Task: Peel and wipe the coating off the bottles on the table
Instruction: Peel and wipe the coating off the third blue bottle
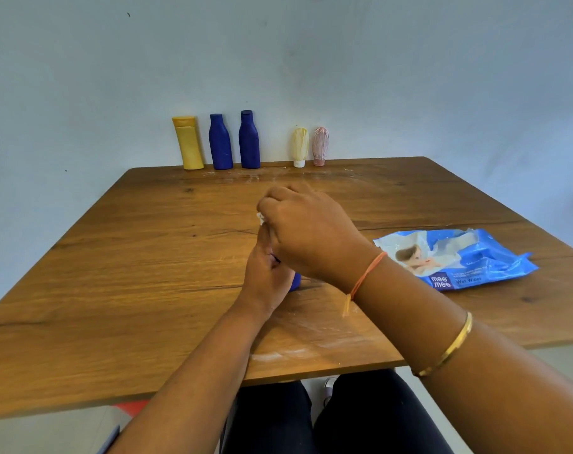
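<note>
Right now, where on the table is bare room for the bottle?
The left half of the table is bare, from the left hand to the edge. A strip between the back bottles and the right hand is free. Crowded: the middle, where the hands hold a wipe and the blue bottle, and the right, by the wipes pack.

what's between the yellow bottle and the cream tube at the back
In the head view, two upright things: a blue bottle beside the yellow bottle, then a second blue bottle, with a bare gap before the cream tube.
</note>
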`<action>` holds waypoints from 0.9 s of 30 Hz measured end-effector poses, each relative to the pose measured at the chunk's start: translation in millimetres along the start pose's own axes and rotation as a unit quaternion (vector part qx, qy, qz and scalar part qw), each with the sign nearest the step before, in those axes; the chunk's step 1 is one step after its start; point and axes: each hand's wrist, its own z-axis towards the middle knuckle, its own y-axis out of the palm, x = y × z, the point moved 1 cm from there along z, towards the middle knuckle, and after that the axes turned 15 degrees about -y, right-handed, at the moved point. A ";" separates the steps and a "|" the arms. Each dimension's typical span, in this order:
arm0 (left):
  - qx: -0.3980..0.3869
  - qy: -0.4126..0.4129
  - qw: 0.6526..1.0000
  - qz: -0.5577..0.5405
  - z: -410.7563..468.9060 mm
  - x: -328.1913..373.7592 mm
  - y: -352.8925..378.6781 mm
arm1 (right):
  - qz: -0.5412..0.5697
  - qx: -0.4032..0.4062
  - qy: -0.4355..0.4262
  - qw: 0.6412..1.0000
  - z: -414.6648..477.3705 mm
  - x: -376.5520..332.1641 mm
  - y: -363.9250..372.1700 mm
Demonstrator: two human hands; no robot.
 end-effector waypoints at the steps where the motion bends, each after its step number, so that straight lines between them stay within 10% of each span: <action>1: 0.000 0.009 1.000 0.015 -0.7 0.7 1.0 | -0.001 -0.004 0.004 1.000 2.8 2.3 -1.5; 9: -0.031 0.026 0.999 -0.001 -7.5 18.2 4.5 | 0.320 0.022 0.149 0.935 17.9 23.3 -13.9; 14: -0.036 0.018 0.999 -0.021 -8.4 17.1 0.3 | 0.733 0.112 0.271 0.614 15.7 36.4 -6.4; 19: -0.039 0.013 0.999 -0.025 -5.3 14.1 -2.3 | 0.799 0.150 0.302 0.497 4.5 40.0 6.3; 21: -0.036 0.012 0.999 -0.026 -3.6 11.6 -3.3 | 0.779 0.183 0.326 0.503 2.5 36.2 18.8; 27: -0.024 0.024 0.999 -0.002 -4.5 9.6 -3.6 | 0.570 0.207 0.326 0.726 -7.6 24.6 38.5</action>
